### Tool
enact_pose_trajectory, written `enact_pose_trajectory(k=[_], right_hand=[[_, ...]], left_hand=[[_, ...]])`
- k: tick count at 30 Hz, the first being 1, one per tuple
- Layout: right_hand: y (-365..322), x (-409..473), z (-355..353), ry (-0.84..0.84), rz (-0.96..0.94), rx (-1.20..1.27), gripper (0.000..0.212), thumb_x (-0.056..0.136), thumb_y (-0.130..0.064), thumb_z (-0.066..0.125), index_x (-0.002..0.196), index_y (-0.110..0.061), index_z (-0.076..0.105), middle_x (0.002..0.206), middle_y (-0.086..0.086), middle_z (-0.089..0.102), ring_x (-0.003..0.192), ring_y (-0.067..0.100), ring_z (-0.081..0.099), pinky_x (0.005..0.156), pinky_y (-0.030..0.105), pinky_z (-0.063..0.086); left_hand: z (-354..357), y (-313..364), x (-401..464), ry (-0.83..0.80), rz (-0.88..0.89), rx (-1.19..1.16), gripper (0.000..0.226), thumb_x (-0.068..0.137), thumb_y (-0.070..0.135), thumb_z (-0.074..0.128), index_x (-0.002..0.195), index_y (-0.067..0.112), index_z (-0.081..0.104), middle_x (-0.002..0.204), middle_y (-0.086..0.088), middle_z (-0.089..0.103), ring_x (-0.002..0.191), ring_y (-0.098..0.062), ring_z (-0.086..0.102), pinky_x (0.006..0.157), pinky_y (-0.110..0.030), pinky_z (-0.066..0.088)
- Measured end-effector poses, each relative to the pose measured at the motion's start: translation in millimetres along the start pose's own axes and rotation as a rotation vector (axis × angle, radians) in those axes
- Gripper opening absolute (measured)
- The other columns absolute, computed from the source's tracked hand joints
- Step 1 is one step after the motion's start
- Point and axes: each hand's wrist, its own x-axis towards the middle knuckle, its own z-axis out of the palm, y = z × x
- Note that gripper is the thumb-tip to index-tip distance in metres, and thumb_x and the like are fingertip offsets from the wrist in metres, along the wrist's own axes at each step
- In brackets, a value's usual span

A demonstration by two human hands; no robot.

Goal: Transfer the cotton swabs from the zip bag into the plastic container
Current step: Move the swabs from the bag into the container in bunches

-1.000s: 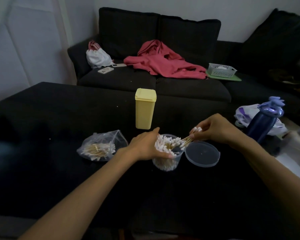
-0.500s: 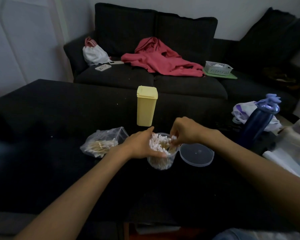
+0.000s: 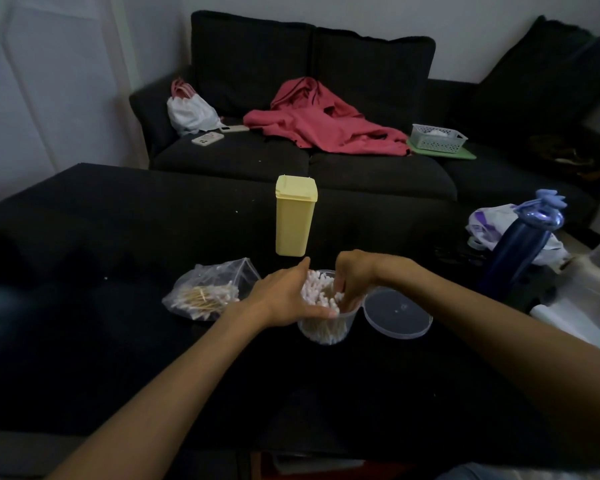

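A clear round plastic container (image 3: 326, 329) stands on the dark table, packed with upright white-tipped cotton swabs (image 3: 314, 289). My left hand (image 3: 284, 296) grips the container from the left, thumb at the far rim and fingers curled round its near side. My right hand (image 3: 352, 271) is over the container's right half. Its fingers point down among the swabs and close on a small bunch, with the fingertips partly hidden. The zip bag (image 3: 208, 292) lies open on the table just left of my left hand, with several wooden-stick swabs inside.
The container's clear lid (image 3: 397, 315) lies flat just right of it. A tall yellow box (image 3: 293, 216) stands behind the container. At the right are a dark blue bottle (image 3: 520, 258) and white bags. A dark sofa with red cloth (image 3: 326, 123) sits beyond the table.
My right hand carried a bunch of swabs from right of the container to over it and has lowered its fingers inside. My left hand stayed round the container.
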Motion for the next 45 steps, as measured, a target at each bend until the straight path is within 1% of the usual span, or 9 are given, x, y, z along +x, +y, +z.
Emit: enact_pose_trajectory(k=[5, 8, 11, 15, 23, 28, 34, 38, 45], right_hand=[[0, 5, -2, -0.136, -0.002, 0.063, 0.026, 0.081, -0.017, 0.07, 0.105, -0.01, 0.064, 0.105, 0.004, 0.065, 0.09, 0.012, 0.061, 0.08, 0.024, 0.05], [1, 4, -11, -0.309, 0.044, 0.315, 0.029, 0.085, -0.004, 0.063, 0.114, -0.003, 0.06, 0.099, 0.006, 0.065, 0.083, 0.01, 0.064, 0.066, 0.017, 0.053], [6, 0, -20, -0.49, 0.062, 0.545, 0.036, 0.091, 0.0, 0.054, 0.126, 0.003, 0.052, 0.103, 0.01, 0.064, 0.087, 0.011, 0.066, 0.07, 0.017, 0.056], [13, -1, -23, -0.572, 0.065, 0.713, 0.026, 0.098, -0.008, 0.044, 0.119, 0.002, 0.054, 0.107, 0.014, 0.065, 0.094, 0.016, 0.065, 0.075, 0.021, 0.057], [14, 1, -16, -0.404, 0.111, 0.664, 0.023, 0.087, -0.004, 0.061, 0.11, 0.001, 0.061, 0.104, 0.012, 0.069, 0.088, 0.014, 0.068, 0.076, 0.02, 0.057], [13, -3, -15, -0.174, 0.148, 0.536, 0.013, 0.082, -0.012, 0.069, 0.094, -0.008, 0.066, 0.085, 0.003, 0.07, 0.063, 0.004, 0.068, 0.054, 0.013, 0.051], [23, -14, -16, -0.082, 0.095, 0.509, 0.031, 0.082, -0.018, 0.07, 0.11, -0.006, 0.068, 0.105, 0.003, 0.071, 0.093, 0.01, 0.066, 0.091, 0.028, 0.051], [23, -15, -8, -0.04, 0.07, 0.524, 0.029, 0.082, -0.015, 0.068, 0.11, -0.006, 0.067, 0.104, 0.001, 0.069, 0.091, 0.008, 0.062, 0.097, 0.029, 0.049], [26, -11, 4, 0.205, 0.055, 0.605, 0.013, 0.077, -0.011, 0.075, 0.089, -0.007, 0.073, 0.081, -0.004, 0.068, 0.069, 0.002, 0.061, 0.053, 0.009, 0.044]], left_hand=[[0, 0, -2, -0.006, 0.01, -0.011, 0.11, 0.074, 0.059, 0.068, 0.153, 0.017, 0.004, 0.156, -0.002, 0.025, 0.14, -0.021, 0.031, 0.111, -0.041, 0.033], [3, 0, -3, 0.016, 0.01, -0.009, 0.11, 0.073, 0.061, 0.068, 0.153, 0.018, 0.005, 0.156, -0.002, 0.027, 0.139, -0.021, 0.032, 0.111, -0.041, 0.033], [8, -3, -7, 0.115, 0.014, 0.004, 0.111, 0.068, 0.066, 0.068, 0.152, 0.019, 0.012, 0.152, 0.001, 0.034, 0.136, -0.019, 0.037, 0.106, -0.038, 0.037], [19, -9, -17, 0.326, 0.065, 0.003, 0.102, 0.065, 0.069, 0.069, 0.147, 0.025, 0.028, 0.146, 0.007, 0.044, 0.13, -0.012, 0.045, 0.102, -0.038, 0.043], [23, -8, -22, 0.403, 0.063, 0.001, 0.075, 0.072, 0.061, 0.068, 0.137, 0.027, 0.049, 0.129, 0.006, 0.061, 0.118, -0.011, 0.056, 0.093, -0.04, 0.051], [23, -2, -12, 0.408, 0.043, -0.041, 0.067, 0.077, 0.057, 0.067, 0.135, 0.027, 0.051, 0.131, 0.004, 0.059, 0.119, -0.016, 0.055, 0.092, -0.039, 0.05], [23, 4, -14, 0.538, 0.096, -0.017, 0.04, 0.08, 0.045, 0.07, 0.117, 0.033, 0.063, 0.121, 0.014, 0.063, 0.109, -0.006, 0.059, 0.083, -0.026, 0.048], [28, 1, -19, 0.527, 0.107, -0.007, 0.025, 0.083, 0.043, 0.067, 0.104, 0.031, 0.069, 0.11, 0.015, 0.067, 0.099, -0.001, 0.061, 0.081, -0.024, 0.051], [25, 2, -6, 0.495, 0.075, -0.016, 0.026, 0.085, 0.044, 0.065, 0.109, 0.034, 0.066, 0.108, 0.012, 0.067, 0.097, -0.004, 0.061, 0.079, -0.028, 0.052]])
